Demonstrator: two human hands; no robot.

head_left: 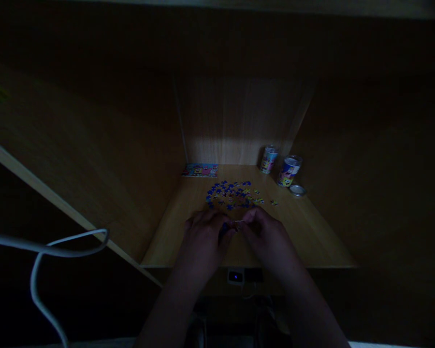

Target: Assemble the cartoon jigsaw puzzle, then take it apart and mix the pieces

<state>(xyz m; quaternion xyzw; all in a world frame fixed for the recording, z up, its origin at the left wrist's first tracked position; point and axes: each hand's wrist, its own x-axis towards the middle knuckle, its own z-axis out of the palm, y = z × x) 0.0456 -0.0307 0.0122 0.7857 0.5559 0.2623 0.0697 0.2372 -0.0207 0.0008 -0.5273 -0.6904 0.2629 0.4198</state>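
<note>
Near the front of a wooden shelf (297, 244), my left hand (206, 238) and my right hand (264, 231) come together, fingertips almost meeting. Between them are dark blue jigsaw puzzle pieces (224, 228), pinched by my left fingers. My right thumb and finger pinch a thin, pale-edged puzzle piece (239, 222) that reaches toward the left fingertips. Whether these pieces are joined I cannot tell in the dim light. Just beyond my hands lie many loose puzzle pieces (230, 193), blue, yellow and mixed colours, spread flat.
A colourful cartoon picture sheet (202, 170) lies at the back left. Two cartoon-printed cans (268, 159) (289, 171) stand at the back right, a round metal lid (297, 190) before them. Wooden walls enclose the shelf. A white cable (70, 252) hangs at left; a small lit device (235, 276) sits below the edge.
</note>
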